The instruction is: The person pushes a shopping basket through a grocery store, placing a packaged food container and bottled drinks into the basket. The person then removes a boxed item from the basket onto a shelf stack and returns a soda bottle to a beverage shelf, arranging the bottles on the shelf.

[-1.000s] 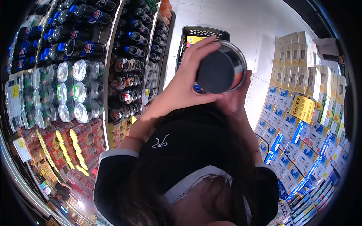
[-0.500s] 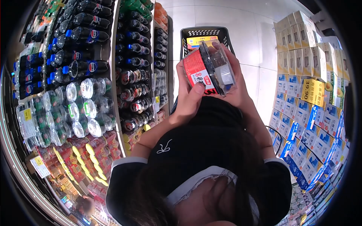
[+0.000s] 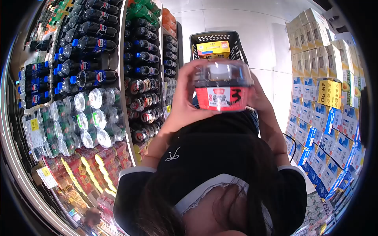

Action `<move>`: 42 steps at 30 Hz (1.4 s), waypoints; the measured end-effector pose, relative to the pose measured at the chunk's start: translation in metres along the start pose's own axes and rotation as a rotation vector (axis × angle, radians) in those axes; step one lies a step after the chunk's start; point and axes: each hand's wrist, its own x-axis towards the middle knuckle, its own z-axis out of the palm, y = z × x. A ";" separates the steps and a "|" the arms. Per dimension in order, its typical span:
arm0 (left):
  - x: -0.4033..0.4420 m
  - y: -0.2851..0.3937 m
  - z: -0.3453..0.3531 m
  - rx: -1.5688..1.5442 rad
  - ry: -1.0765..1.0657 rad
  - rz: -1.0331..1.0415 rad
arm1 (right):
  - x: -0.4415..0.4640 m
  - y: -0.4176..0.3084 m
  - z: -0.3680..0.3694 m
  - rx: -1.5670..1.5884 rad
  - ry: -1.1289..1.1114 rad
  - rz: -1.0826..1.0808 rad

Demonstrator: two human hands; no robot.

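**Red tub point(image 3: 224, 94) swung level, label to the front**

Round it has been turned! Tipped sideways half a second ago, the tub is now shown printed side to the camera, its clear cover towards the far end. It is held before the torso by both hands: one side is wrapped by the left hand point(image 3: 186, 103), the other gripped by the right hand point(image 3: 260, 97), fingers partly hidden. The label seems squared up for viewing. Beyond, a yellow box point(image 3: 213, 48) is carried in the black basket point(image 3: 214, 35).

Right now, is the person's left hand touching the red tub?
Touching. The head view shows the left hand on the red tub, its thumb along the bottom edge.
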 end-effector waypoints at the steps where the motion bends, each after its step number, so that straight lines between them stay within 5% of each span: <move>1: 0.000 0.000 0.001 0.048 0.093 -0.017 | 0.004 0.000 0.004 0.051 0.067 -0.049; 3: 0.003 -0.002 -0.008 0.312 0.102 -0.036 | 0.008 -0.004 0.005 0.042 0.064 -0.182; 6: 0.005 0.006 -0.005 0.301 0.130 -0.034 | 0.005 -0.006 0.013 -0.313 0.127 -0.165; 42: 0.023 0.039 0.008 0.640 -0.082 0.222 | -0.018 0.007 0.021 -0.098 0.241 -0.258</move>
